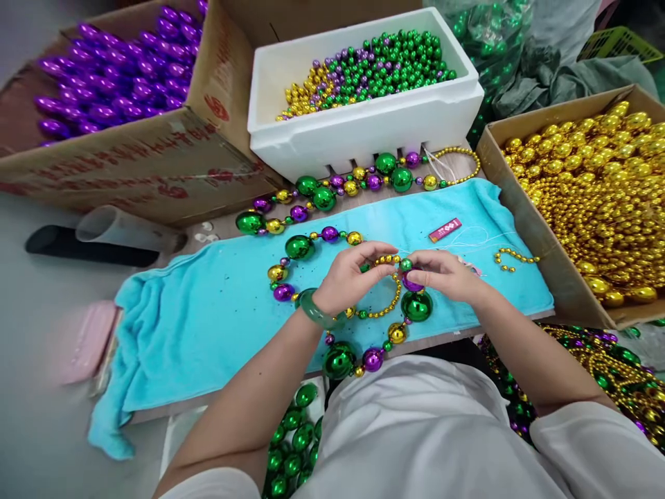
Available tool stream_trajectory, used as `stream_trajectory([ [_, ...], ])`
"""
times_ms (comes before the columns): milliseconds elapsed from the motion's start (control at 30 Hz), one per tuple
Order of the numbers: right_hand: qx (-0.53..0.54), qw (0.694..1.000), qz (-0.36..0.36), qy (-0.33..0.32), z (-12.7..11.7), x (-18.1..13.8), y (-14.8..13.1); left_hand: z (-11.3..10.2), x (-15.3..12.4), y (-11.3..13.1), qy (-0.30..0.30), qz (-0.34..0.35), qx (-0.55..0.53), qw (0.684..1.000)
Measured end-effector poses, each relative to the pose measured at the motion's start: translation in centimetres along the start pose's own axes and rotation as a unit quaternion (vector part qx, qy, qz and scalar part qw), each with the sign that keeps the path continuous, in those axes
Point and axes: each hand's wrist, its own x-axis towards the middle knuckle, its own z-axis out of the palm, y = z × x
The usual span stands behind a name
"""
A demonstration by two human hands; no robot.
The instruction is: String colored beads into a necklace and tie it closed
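Observation:
A bead necklace (417, 305) of large green, purple and gold beads lies in a loop on a turquoise towel (208, 326). My left hand (349, 278), with a green bangle on its wrist, pinches the necklace at a run of small gold beads. Close beside it, the fingers of my right hand (447, 274) are closed on the same strand, by a small green bead and a purple one. A curve of small gold beads hangs below my hands. Thin white thread (475, 235) trails over the towel on the right. My fingers partly hide the point between the hands.
Behind the towel lies another bead necklace (323, 199), before a white foam box (364, 132) of small beads. Cardboard boxes hold purple beads (119, 76) and gold beads (613, 194). A maroon packet (445, 229) and a short gold strand (514, 257) rest on the towel.

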Motion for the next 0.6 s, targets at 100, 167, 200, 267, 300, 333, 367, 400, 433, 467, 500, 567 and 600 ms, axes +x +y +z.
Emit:
stream_trajectory([
  [100,0.05,0.998,0.026,0.0,-0.1,0.2,0.4,0.1,-0.1,0.0,0.003,-0.016,0.005,1.0],
  [167,0.026,1.0,0.015,0.007,0.0,0.2,0.6,0.3,-0.1,0.0,0.013,-0.021,-0.048,0.999],
  [200,-0.001,1.0,0.001,0.016,0.0,0.3,0.6,0.5,-0.2,0.0,0.015,-0.022,-0.08,0.996],
  [267,-0.081,0.995,-0.036,0.051,0.3,0.2,0.4,0.8,-0.2,0.1,0.016,-0.02,-0.143,0.989],
  [300,-0.125,0.988,-0.057,0.073,0.4,0.1,0.3,0.9,-0.3,0.1,0.016,-0.017,-0.171,0.985],
  [333,-0.163,0.979,-0.076,0.091,0.6,0.0,0.0,1.0,-0.3,0.1,0.017,-0.014,-0.197,0.98],
  [367,-0.191,0.972,-0.093,0.101,0.8,-0.1,-0.2,1.1,-0.4,0.0,0.02,-0.011,-0.219,0.975],
  [400,-0.204,0.968,-0.106,0.1,1.0,-0.3,-0.5,1.1,-0.4,-0.1,0.023,-0.009,-0.241,0.97],
  [433,-0.206,0.967,-0.117,0.09,1.1,-0.5,-0.8,1.1,-0.5,-0.2,0.025,-0.008,-0.26,0.965],
  [467,-0.202,0.968,-0.125,0.08,1.1,-0.6,-1.0,1.1,-0.5,-0.4,0.025,-0.007,-0.279,0.96],
  [500,-0.196,0.969,-0.13,0.072,1.0,-0.8,-1.2,1.0,-0.6,-0.6,0.023,-0.007,-0.296,0.955],
  [567,-0.206,0.965,-0.139,0.085,0.5,-0.9,-1.2,0.9,-0.7,-1.1,0.011,-0.005,-0.324,0.946],
  [600,-0.228,0.958,-0.141,0.105,0.1,-0.8,-1.1,0.9,-0.7,-1.3,0.006,-0.003,-0.334,0.943],
])
